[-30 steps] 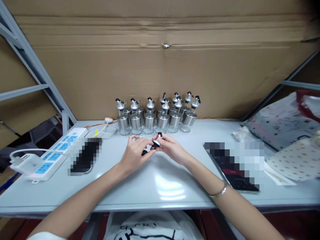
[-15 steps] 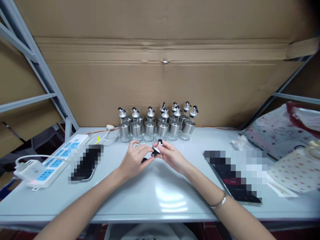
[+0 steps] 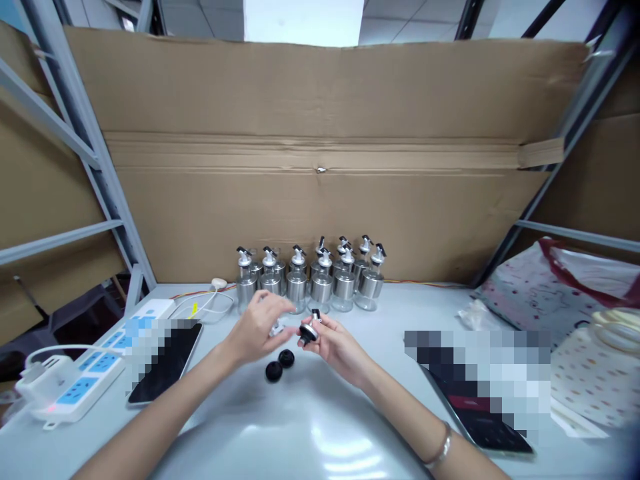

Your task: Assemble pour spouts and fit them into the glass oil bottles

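Observation:
My right hand [image 3: 340,350] grips a bottle pourer spout [image 3: 309,332], silver with a black flip lid on top and a black stopper below. My left hand [image 3: 260,327] is just left of it, thumb and fingers apart. A pale, shiny piece shows behind the left fingers, too covered to name. On the table below lie two round black caps [image 3: 273,371], side by side. Behind the hands stand several glass bottles with steel sleeves [image 3: 321,288], most topped with the same kind of pourer.
A white power strip [image 3: 105,363] with a plugged-in charger and a phone [image 3: 167,363] lie at left. On the right are a dark tablet-like device [image 3: 480,417], a patterned bag [image 3: 520,283] and a dotted pouch [image 3: 595,373]. A cardboard sheet [image 3: 320,213] backs the table.
My left fingers have come away from the pourer and spread. The right hand still holds it. The camera has tilted up, and both black caps now show.

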`<act>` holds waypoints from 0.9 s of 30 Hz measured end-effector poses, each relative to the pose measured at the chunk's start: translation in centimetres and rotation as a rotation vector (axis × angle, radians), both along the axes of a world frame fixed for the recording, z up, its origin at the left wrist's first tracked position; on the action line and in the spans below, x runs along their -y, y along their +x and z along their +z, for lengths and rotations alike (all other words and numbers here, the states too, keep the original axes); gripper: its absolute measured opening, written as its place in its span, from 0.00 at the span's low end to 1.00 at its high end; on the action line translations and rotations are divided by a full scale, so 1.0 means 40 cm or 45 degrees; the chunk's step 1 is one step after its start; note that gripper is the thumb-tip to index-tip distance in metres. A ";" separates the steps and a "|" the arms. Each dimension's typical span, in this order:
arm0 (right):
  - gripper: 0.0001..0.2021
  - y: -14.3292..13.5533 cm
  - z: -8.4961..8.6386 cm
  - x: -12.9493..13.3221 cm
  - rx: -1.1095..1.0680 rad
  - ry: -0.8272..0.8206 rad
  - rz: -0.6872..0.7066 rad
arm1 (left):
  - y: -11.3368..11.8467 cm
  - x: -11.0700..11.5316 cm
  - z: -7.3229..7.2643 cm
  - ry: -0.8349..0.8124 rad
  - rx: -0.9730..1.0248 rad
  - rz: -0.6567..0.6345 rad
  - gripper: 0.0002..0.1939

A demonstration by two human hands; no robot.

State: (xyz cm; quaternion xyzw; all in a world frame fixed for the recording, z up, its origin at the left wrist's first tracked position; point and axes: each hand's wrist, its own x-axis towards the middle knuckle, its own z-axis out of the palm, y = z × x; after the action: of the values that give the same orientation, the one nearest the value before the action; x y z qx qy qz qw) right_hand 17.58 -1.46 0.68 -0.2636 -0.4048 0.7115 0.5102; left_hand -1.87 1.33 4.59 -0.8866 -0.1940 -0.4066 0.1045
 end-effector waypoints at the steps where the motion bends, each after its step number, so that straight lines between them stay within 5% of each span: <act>1: 0.15 0.001 -0.001 -0.002 -0.009 -0.017 -0.017 | -0.006 -0.021 0.025 0.004 0.051 0.062 0.09; 5: 0.15 0.010 -0.004 -0.012 -0.036 -0.083 -0.068 | -0.007 -0.129 0.135 -0.054 0.034 0.353 0.14; 10: 0.14 0.022 -0.002 -0.018 -0.094 -0.152 -0.109 | 0.029 -0.266 0.226 -0.362 -0.393 0.603 0.17; 16: 0.13 0.036 -0.003 -0.026 -0.100 -0.161 -0.096 | 0.091 -0.359 0.250 -0.480 -0.624 0.641 0.26; 19: 0.12 0.044 -0.005 -0.032 -0.105 -0.184 -0.107 | 0.122 -0.386 0.258 -0.548 -0.715 0.663 0.22; 27: 0.11 0.060 0.006 -0.036 -0.100 -0.202 -0.175 | 0.178 -0.390 0.251 -0.668 -0.871 0.715 0.18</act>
State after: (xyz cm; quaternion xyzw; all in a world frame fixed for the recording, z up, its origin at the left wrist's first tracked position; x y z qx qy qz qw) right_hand 19.98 -0.03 0.93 -0.3024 -0.3078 0.7145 0.5508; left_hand 5.23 16.93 14.63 -0.8790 -0.4748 0.0128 0.0412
